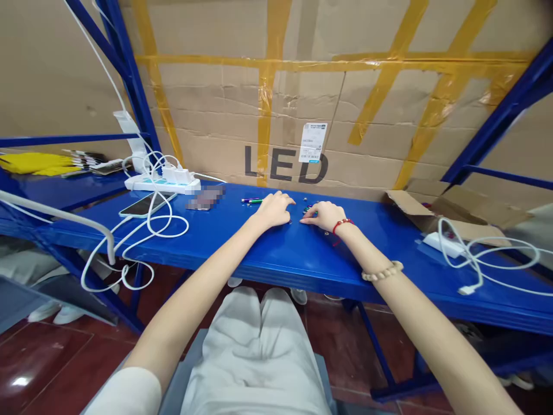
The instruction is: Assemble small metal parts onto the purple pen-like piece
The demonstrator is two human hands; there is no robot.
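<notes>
A few slim, pen-like sticks [252, 200] in dark and green tones are seen lying on the blue desk [280, 253], just beyond the left hand [273, 210]; their near ends are partly covered by its fingers. By the right hand [323, 216], small dark and green pieces [307, 208] are partly hidden at the fingertips, and a tiny shiny bit [305, 199] is seen beyond them.

The sticks are judged light and stiff, with a smooth surface that may let them roll or slip; they are best taken mid-length between thumb and forefinger. The tiny bit is likely to be easily lost if knocked, so a fingertip pinch is called for.

The left hand is held palm down, its fingers loosely bent and the forefinger reaching toward the right; whether anything is held beneath cannot be told. The right hand is curled, thumb and fingers brought near each other at the small pieces; whether one is pinched cannot be told.

Farther out, a phone [147, 205] and a power strip [168, 184] are placed on the left, amid white cables. On the right, an opened carton [408, 206] is set beside a white adapter [444, 245]. Behind, the desk is backed by taped cardboard [207, 121] marked "LED".
</notes>
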